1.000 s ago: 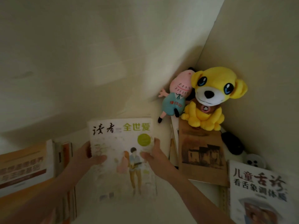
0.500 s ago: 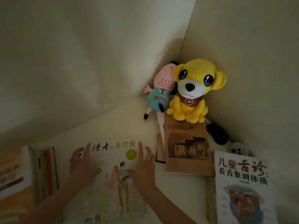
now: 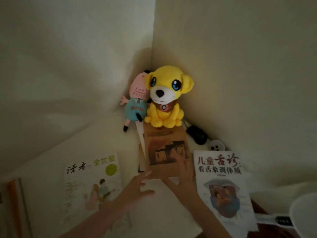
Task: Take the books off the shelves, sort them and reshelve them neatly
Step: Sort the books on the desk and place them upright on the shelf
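Observation:
A white magazine [image 3: 92, 182] with a green dot and a drawn couple lies flat on the pale surface at lower left, with no hand on it. A brown book [image 3: 163, 140] tops a small pile in the corner. My right hand [image 3: 181, 169] rests with spread fingers on the brown book's near end. My left hand [image 3: 137, 188] hovers open just left of that book's near edge, holding nothing. A white book with red and black characters [image 3: 221, 186] lies to the right. More book spines [image 3: 15, 203] stand at the far left edge.
A yellow plush dog [image 3: 164, 100] sits on the far end of the brown book, and a pink plush doll [image 3: 137, 102] leans beside it in the wall corner. A black mouse [image 3: 197, 136] and a small white round object [image 3: 217, 146] lie behind the white book.
Both hands have left the white magazine, which now lies flat, and moved right to the brown book. The view has shifted right.

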Demonstrator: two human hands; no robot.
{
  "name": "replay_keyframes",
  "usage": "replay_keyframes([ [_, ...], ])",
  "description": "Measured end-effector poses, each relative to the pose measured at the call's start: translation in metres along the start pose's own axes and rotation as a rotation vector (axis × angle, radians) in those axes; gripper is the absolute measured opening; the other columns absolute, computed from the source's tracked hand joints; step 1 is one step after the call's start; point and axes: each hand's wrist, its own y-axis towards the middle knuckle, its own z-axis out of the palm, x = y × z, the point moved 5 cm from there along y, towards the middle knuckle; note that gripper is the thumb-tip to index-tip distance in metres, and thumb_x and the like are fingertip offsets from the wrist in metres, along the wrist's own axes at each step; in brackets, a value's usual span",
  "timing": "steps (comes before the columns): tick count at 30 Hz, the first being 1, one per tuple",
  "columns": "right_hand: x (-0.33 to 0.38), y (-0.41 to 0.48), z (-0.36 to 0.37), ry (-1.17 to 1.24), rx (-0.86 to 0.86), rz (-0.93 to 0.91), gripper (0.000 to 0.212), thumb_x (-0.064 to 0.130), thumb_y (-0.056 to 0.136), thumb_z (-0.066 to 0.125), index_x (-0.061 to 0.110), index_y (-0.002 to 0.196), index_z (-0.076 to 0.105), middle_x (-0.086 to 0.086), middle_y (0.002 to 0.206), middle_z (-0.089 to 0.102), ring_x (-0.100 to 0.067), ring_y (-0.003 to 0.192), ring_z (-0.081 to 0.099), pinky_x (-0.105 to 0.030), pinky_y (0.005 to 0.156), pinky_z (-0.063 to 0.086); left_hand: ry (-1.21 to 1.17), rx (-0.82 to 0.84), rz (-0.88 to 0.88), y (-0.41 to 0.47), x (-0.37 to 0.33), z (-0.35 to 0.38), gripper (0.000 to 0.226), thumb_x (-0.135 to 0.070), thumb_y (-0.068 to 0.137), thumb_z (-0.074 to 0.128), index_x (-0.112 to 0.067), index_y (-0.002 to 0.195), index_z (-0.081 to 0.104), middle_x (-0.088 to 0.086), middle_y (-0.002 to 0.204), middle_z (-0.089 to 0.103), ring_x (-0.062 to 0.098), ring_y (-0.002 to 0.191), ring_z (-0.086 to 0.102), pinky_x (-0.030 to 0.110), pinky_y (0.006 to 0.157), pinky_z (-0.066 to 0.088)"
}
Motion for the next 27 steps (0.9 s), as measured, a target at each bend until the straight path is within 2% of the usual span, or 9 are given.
replay_keyframes([
  [3, -0.028, -0.014, -0.043, -0.07, -0.06, 0.136, 0.082, 0.086, 0.067, 0.043, 0.06, 0.137, 0.009, 0.007, 0.153, 0.019, -0.009, 0.138, 0.02, -0.039, 0.116, 0.019, 0.057, 0.131, 0.062, 0.003, -0.026, 0.043, 0.089, -0.025, 0.079, 0.075, -0.038, 0.143, 0.015, -0.006, 0.137, 0.029, 0.018, 0.133, 0.035, 0.019, 0.095, 0.034],
  [6, -0.053, -0.04, -0.083, 0.006, -0.031, 0.258, 0.099, 0.086, 0.056, 0.055, 0.054, 0.139, 0.011, 0.014, 0.148, 0.023, -0.016, 0.126, 0.035, -0.051, 0.108, 0.034, 0.078, 0.175, 0.107, 0.005, -0.045, 0.078, 0.086, -0.022, 0.083, 0.07, -0.033, 0.147, 0.013, -0.006, 0.143, 0.026, 0.017, 0.137, 0.029, 0.019, 0.095, 0.032],
  [8, -0.069, -0.058, -0.107, 0.017, -0.069, 0.308, 0.096, 0.077, 0.059, 0.067, 0.064, 0.136, 0.01, 0.013, 0.141, 0.028, -0.021, 0.125, 0.04, -0.055, 0.102, 0.039, 0.114, 0.178, 0.127, 0.01, -0.05, 0.097, 0.088, -0.024, 0.082, 0.071, -0.031, 0.147, 0.013, -0.002, 0.153, 0.021, 0.018, 0.137, 0.03, 0.02, 0.097, 0.032],
  [10, -0.082, -0.073, -0.123, 0.051, -0.075, 0.347, 0.096, 0.069, 0.059, 0.073, 0.07, 0.132, 0.012, 0.012, 0.138, 0.027, -0.021, 0.128, 0.036, -0.054, 0.103, 0.039, 0.133, 0.182, 0.105, 0.011, -0.053, 0.11, 0.089, -0.025, 0.082, 0.071, -0.029, 0.148, 0.012, 0.002, 0.153, 0.022, 0.02, 0.135, 0.033, 0.022, 0.094, 0.034],
  [13, -0.09, -0.087, -0.141, 0.048, -0.1, 0.375, 0.093, 0.071, 0.054, 0.066, 0.073, 0.129, 0.011, 0.002, 0.146, 0.025, -0.019, 0.135, 0.028, -0.052, 0.109, 0.035, 0.121, 0.194, 0.095, 0.014, -0.056, 0.126, 0.088, -0.023, 0.083, 0.07, -0.03, 0.149, 0.013, 0.003, 0.152, 0.025, 0.022, 0.135, 0.034, 0.028, 0.095, 0.037],
  [18, -0.113, -0.091, -0.165, -0.028, -0.116, 0.512, 0.111, 0.08, 0.043, 0.064, 0.049, 0.137, 0.015, -0.002, 0.152, 0.024, -0.025, 0.138, 0.025, -0.052, 0.112, 0.029, 0.075, 0.205, 0.03, 0.029, -0.06, 0.146, 0.091, -0.018, 0.08, 0.072, -0.033, 0.147, 0.013, 0.003, 0.151, 0.027, 0.025, 0.138, 0.028, 0.041, 0.102, 0.039],
  [22, -0.144, -0.085, -0.173, 0.075, -0.015, 0.608, 0.104, 0.04, 0.07, 0.082, 0.043, 0.145, 0.009, -0.003, 0.153, 0.018, -0.028, 0.14, 0.024, -0.051, 0.11, 0.032, 0.011, 0.189, -0.069, 0.048, -0.058, 0.158, 0.097, -0.025, 0.076, 0.076, -0.037, 0.147, 0.011, 0.0, 0.146, 0.036, 0.024, 0.126, 0.043, 0.027, 0.073, 0.046],
  [24, -0.153, -0.08, -0.171, 0.21, 0.046, 0.632, 0.096, 0.026, 0.081, 0.074, 0.038, 0.149, 0.007, 0.0, 0.149, 0.023, -0.023, 0.133, 0.035, -0.039, 0.099, 0.046, -0.103, 0.195, -0.066, 0.056, -0.057, 0.165, 0.098, -0.025, 0.07, 0.08, -0.039, 0.143, 0.016, -0.01, 0.132, 0.047, 0.016, 0.112, 0.051, 0.025, 0.068, 0.047],
  [27, -0.162, -0.074, -0.165, 0.383, 0.131, 0.633, 0.093, 0.018, 0.086, 0.068, 0.038, 0.151, 0.004, 0.007, 0.139, 0.041, -0.01, 0.111, 0.056, -0.022, 0.073, 0.056, -0.212, 0.227, 0.002, 0.064, -0.051, 0.176, 0.108, -0.024, 0.057, 0.087, -0.037, 0.141, 0.021, -0.008, 0.129, 0.052, 0.014, 0.118, 0.052, 0.024, 0.068, 0.055],
])
